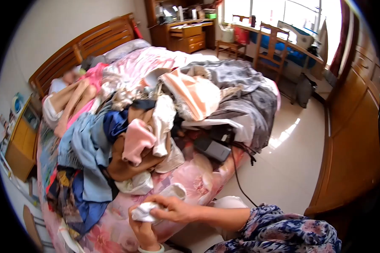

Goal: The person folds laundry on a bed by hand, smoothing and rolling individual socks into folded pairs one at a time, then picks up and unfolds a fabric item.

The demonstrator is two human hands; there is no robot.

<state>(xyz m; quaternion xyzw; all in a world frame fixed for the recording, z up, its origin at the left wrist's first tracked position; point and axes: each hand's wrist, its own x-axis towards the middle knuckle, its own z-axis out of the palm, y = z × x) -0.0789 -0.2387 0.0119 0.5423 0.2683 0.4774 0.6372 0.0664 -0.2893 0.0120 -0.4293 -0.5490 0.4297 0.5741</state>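
Pinching a small white cloth [144, 212] between thumb and fingers, the right hand [177, 209] holds it up in front of the near edge of the bed. The left hand [142, 230] touches the same cloth from below and on its left; part of its fingers is hidden, so I cannot tell how firmly they close. A pale bangle [152, 249] rings the left wrist, and a blue-and-white floral sleeve [283, 232] covers the right arm above the forearm.

Just beyond the fingers, another white piece [177, 190] lies on the pink floral sheet [213, 179]. Farther in, clothes are heaped across the bed: a pink item [139, 141] and a long white one [162, 124] on top, a light blue garment [90, 143] to the left, a peach cloth [194, 92] toward the far side. Right of the heap sit a grey box [213, 148], with a black cable [240, 179] hanging off the bed near it, and dark grey bedding [255, 90] beyond.

On the far left another person [78, 99] lies with bent legs, close to the wooden headboard [101, 36]. A wooden chair [272, 48] stands by the far window, and brown cabinet doors [354, 126] line the right
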